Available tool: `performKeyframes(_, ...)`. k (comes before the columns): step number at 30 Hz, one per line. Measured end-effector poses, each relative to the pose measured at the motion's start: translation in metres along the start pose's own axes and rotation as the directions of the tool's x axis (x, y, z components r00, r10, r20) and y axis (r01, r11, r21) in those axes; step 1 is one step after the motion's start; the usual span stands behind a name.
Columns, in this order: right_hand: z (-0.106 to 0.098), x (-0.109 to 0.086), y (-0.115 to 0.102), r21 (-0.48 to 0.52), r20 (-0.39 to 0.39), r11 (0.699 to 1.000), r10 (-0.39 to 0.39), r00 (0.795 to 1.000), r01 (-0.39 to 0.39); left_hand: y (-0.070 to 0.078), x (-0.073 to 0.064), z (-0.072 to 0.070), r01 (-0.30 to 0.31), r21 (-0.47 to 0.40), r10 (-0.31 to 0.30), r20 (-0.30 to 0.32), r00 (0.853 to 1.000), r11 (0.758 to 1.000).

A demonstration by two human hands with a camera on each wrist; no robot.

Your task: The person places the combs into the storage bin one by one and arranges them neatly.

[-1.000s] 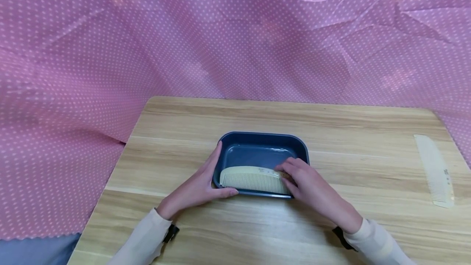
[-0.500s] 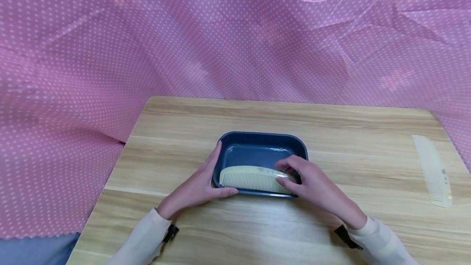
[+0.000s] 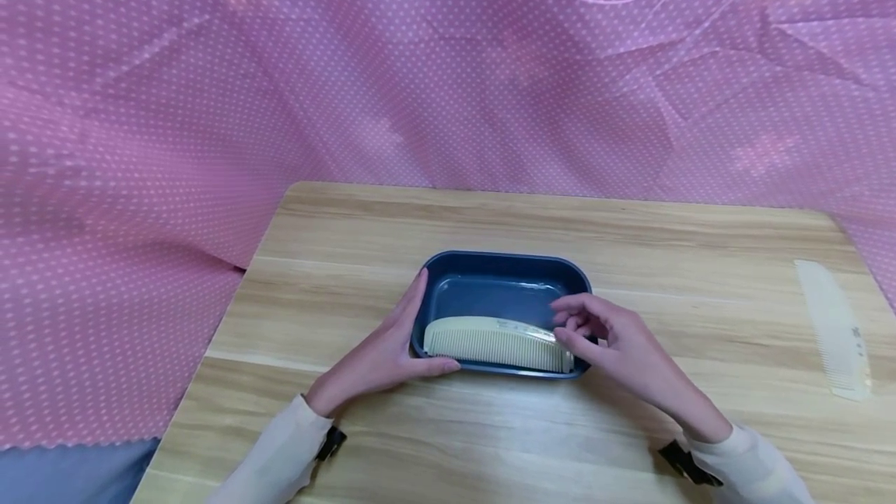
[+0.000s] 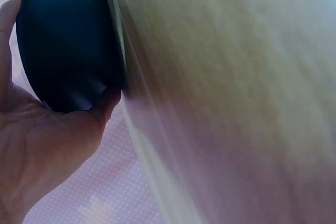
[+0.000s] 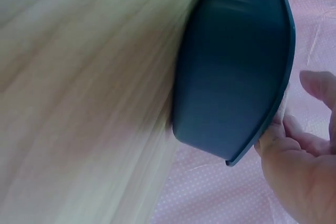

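Observation:
A cream comb [image 3: 490, 341] lies in the front part of a dark blue rectangular tray [image 3: 507, 255], its teeth toward the front wall. My left hand [image 3: 385, 348] holds the tray's left end, fingers along the left side and thumb across the front rim. In the left wrist view the palm of that hand [image 4: 47, 140] sits against the outer wall. Above the tray's right end is my right hand [image 3: 609, 341], fingers loosely bent and apart, thumb tip close by the comb's right end. The right wrist view shows the tray's outer wall [image 5: 231, 77] beside the fingers.
A second, pale comb [image 3: 833, 329] lies at the right side of the wooden table [image 3: 665, 247]. Pink dotted cloth [image 3: 448, 84] hangs behind the table and down its left side. Both sleeves rest low, with dark straps at the wrists.
My right hand has let go of the comb's right end and drawn back to the right, its fingers spreading. The comb stays in the tray, and my left hand keeps its hold.

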State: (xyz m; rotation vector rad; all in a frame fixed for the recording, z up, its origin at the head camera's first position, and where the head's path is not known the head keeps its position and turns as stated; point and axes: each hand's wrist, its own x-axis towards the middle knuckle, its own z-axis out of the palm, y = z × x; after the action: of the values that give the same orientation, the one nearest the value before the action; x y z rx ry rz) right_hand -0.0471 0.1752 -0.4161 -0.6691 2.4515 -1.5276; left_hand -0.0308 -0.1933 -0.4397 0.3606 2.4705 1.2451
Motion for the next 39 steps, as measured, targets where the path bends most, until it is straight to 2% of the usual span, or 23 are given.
performKeyframes(8, -0.011, -0.010, 0.001, 0.035, -0.116, 0.997, 0.066, 0.991, -0.063, 0.001, 0.000, 0.000, 0.006, -0.001, -0.006, 0.004, 1.000, 1.000)
performKeyframes(11, -0.016, -0.014, 0.004, 0.082, -0.131, 0.995, 0.076, 0.988, -0.065, 0.000, 0.000, 0.000, 0.008, 0.005, -0.008, 0.004, 1.000, 1.000)
performKeyframes(15, -0.024, -0.019, 0.010, 0.081, -0.170, 0.995, 0.070, 0.983, -0.057, 0.000, 0.000, 0.000, 0.004, 0.013, -0.004, 0.000, 1.000, 1.000)
performKeyframes(27, -0.059, -0.042, 0.022, 0.046, -0.295, 0.987, 0.164, 0.941, -0.157, -0.001, -0.001, 0.002, -0.011, 0.026, 0.011, -0.004, 1.000, 1.000)
performKeyframes(31, -0.072, -0.047, 0.025, 0.120, -0.372, 0.980, 0.191, 0.908, -0.158, 0.000, 0.000, 0.001, -0.014, 0.026, 0.014, -0.004, 1.000, 1.000)
performKeyframes(37, -0.090, -0.054, 0.036, 0.330, -0.518, 0.943, 0.224, 0.826, -0.049, 0.001, 0.000, 0.000, -0.009, 0.021, 0.010, -0.002, 1.000, 1.000)
performKeyframes(39, -0.096, -0.058, 0.040, 0.378, -0.540, 0.925, 0.241, 0.806, -0.023, 0.001, 0.000, 0.000, -0.011, 0.020, 0.011, 0.000, 1.000, 1.000)
